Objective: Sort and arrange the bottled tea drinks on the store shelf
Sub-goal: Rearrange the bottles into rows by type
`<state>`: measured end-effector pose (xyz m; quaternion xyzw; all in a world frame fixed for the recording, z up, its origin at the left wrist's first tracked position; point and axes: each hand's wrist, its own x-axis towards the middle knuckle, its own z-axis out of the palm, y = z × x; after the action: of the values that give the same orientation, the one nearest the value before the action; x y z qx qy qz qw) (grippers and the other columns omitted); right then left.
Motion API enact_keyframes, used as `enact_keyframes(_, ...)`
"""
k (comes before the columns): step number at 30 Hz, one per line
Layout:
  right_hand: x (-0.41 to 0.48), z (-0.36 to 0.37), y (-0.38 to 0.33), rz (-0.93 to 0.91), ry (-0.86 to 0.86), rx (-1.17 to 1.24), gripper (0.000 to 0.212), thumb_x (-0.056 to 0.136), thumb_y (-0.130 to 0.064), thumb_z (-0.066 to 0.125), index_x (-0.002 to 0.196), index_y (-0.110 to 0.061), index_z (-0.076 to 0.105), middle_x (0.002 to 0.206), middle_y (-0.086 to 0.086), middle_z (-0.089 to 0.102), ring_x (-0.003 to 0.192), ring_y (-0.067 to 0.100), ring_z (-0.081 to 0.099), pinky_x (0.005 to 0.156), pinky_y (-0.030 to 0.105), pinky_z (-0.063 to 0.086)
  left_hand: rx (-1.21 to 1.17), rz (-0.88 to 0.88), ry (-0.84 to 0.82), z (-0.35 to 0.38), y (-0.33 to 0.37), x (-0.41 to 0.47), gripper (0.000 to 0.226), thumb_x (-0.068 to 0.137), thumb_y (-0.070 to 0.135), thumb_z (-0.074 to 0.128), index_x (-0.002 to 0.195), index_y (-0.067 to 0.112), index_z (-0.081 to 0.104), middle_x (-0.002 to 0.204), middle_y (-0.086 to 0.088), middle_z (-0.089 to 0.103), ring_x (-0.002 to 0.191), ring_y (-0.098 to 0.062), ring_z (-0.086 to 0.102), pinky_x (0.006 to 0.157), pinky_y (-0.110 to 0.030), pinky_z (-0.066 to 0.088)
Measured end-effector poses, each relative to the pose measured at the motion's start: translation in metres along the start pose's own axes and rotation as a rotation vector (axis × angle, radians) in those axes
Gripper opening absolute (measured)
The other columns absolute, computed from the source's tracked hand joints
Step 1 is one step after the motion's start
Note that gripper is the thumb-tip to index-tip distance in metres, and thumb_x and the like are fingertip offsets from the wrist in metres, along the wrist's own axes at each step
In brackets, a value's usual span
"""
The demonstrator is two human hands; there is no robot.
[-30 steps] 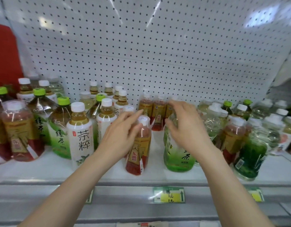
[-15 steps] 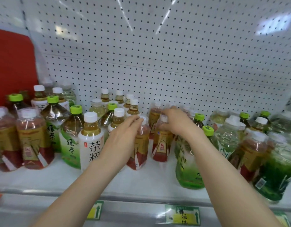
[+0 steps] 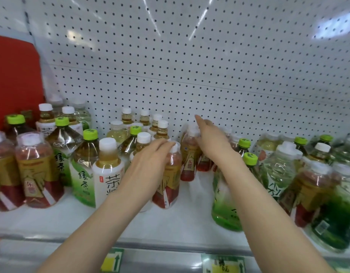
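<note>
My left hand (image 3: 148, 166) grips the front red-and-gold tea bottle (image 3: 170, 184) at its neck, fingers over the white cap. The bottle stands mid-shelf, slightly tilted. My right hand (image 3: 211, 140) reaches further back, its fingers stretched out against the top of a second red-and-gold bottle (image 3: 189, 160) that leans a little. How its thumb lies is hidden. A green tea bottle (image 3: 223, 209) stands free under my right forearm.
Mixed tea bottles crowd the white shelf (image 3: 190, 219): red-and-gold ones (image 3: 38, 174) and green-capped ones at left, a white-label bottle (image 3: 107, 174) beside my left hand, pale and green ones (image 3: 335, 217) at right. A pegboard (image 3: 190, 66) backs the shelf. Price tags (image 3: 223, 265) line the front edge.
My right hand let go of the green bottle and moved back to the second red-and-gold bottle, then stretched its fingers. My left hand kept its grip on the front bottle.
</note>
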<state>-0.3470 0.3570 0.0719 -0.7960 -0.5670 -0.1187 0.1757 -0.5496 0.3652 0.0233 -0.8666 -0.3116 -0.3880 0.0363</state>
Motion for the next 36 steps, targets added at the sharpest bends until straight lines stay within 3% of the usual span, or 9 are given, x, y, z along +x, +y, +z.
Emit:
enact_keyframes(4, -0.066, -0.032, 0.026, -0.078, 0.412, -0.064, 0.041, 0.093, -0.025, 0.065, 0.132, -0.014, 0.059, 0.115, 0.011, 0.069, 0.108, 0.033, 0.058, 0.081, 0.041, 0.049, 0.098, 0.024, -0.171, 0.011, 0.007, 0.022, 0.05, 0.098, 0.022, 0.055, 0.144, 0.012, 0.041, 0.141, -0.013, 0.049, 0.126, -0.03, 0.051, 0.101, -0.037, 0.042)
enact_keyframes(8, -0.112, -0.035, 0.054, -0.019, 0.194, -0.105, 0.044, 0.091, -0.051, 0.062, 0.124, -0.022, 0.063, 0.115, -0.003, 0.067, 0.109, 0.02, 0.057, 0.092, 0.035, 0.047, 0.055, -0.074, -0.206, 0.024, 0.022, 0.032, 0.042, 0.095, 0.023, 0.061, 0.133, 0.013, 0.049, 0.135, -0.012, 0.046, 0.118, -0.03, 0.052, 0.096, -0.037, 0.045)
enact_keyframes(14, -0.114, -0.049, 0.092, -0.118, 0.524, 0.035, 0.035, 0.095, -0.04, 0.06, 0.118, -0.015, 0.067, 0.112, 0.002, 0.068, 0.11, 0.02, 0.055, 0.09, 0.023, 0.034, -0.127, -0.122, -0.266, 0.05, 0.038, 0.061, 0.052, 0.091, 0.035, 0.063, 0.139, 0.021, 0.05, 0.129, -0.007, 0.047, 0.12, -0.027, 0.047, 0.096, -0.037, 0.04)
enact_keyframes(16, -0.104, -0.06, 0.109, -0.114, 0.598, -0.049, 0.033, 0.095, -0.035, 0.062, 0.118, -0.012, 0.068, 0.113, 0.005, 0.068, 0.112, 0.024, 0.052, 0.095, 0.03, 0.036, -0.171, -0.127, -0.269, 0.063, 0.047, 0.076, 0.056, 0.087, 0.042, 0.067, 0.138, 0.022, 0.053, 0.129, -0.006, 0.05, 0.119, -0.026, 0.049, 0.093, -0.036, 0.041)
enact_keyframes(20, -0.089, -0.069, 0.134, -0.056, 0.424, -0.075, 0.034, 0.095, -0.038, 0.062, 0.12, -0.016, 0.068, 0.121, 0.003, 0.066, 0.121, 0.025, 0.052, 0.103, 0.041, 0.037, -0.173, -0.102, -0.244, 0.091, 0.068, 0.103, 0.059, 0.083, 0.051, 0.069, 0.134, 0.022, 0.058, 0.123, -0.005, 0.054, 0.116, -0.024, 0.052, 0.094, -0.035, 0.043)
enact_keyframes(25, -0.075, -0.071, 0.151, -0.114, 0.245, 0.109, 0.026, 0.094, -0.042, 0.061, 0.113, -0.026, 0.07, 0.114, -0.011, 0.068, 0.105, 0.009, 0.059, 0.087, 0.025, 0.041, -0.097, -0.065, -0.23, 0.102, 0.066, 0.112, 0.064, 0.081, 0.063, 0.064, 0.133, 0.026, 0.058, 0.124, -0.001, 0.055, 0.12, -0.022, 0.045, 0.097, -0.037, 0.043)
enact_keyframes(29, -0.038, -0.09, 0.157, -0.099, 0.07, 0.31, 0.024, 0.093, -0.042, 0.062, 0.114, -0.031, 0.069, 0.108, -0.017, 0.069, 0.098, -0.002, 0.062, 0.089, 0.025, 0.051, -0.136, 0.064, -0.244, 0.09, 0.049, 0.111, 0.064, 0.083, 0.058, 0.061, 0.141, 0.032, 0.049, 0.144, 0.002, 0.044, 0.134, -0.022, 0.037, 0.105, -0.036, 0.033)
enact_keyframes(33, 0.01, -0.096, 0.152, -0.087, -0.285, 0.213, 0.038, 0.094, -0.045, 0.061, 0.131, -0.038, 0.059, 0.129, -0.011, 0.061, 0.114, 0.009, 0.061, 0.092, 0.026, 0.046, -0.063, 0.179, -0.473, 0.095, 0.045, 0.121, 0.089, 0.08, 0.039, 0.076, 0.154, 0.031, 0.026, 0.16, 0.006, 0.028, 0.147, -0.016, 0.022, 0.119, -0.036, 0.017)
enact_keyframes(36, 0.032, -0.082, 0.148, -0.09, -0.483, 0.091, 0.047, 0.098, -0.049, 0.053, 0.143, -0.038, 0.049, 0.147, -0.008, 0.05, 0.13, 0.015, 0.052, 0.106, 0.032, 0.038, -0.014, 0.206, -0.42, 0.106, 0.046, 0.128, 0.09, 0.075, 0.043, 0.079, 0.151, 0.029, 0.032, 0.156, 0.006, 0.036, 0.145, -0.014, 0.027, 0.12, -0.036, 0.005)
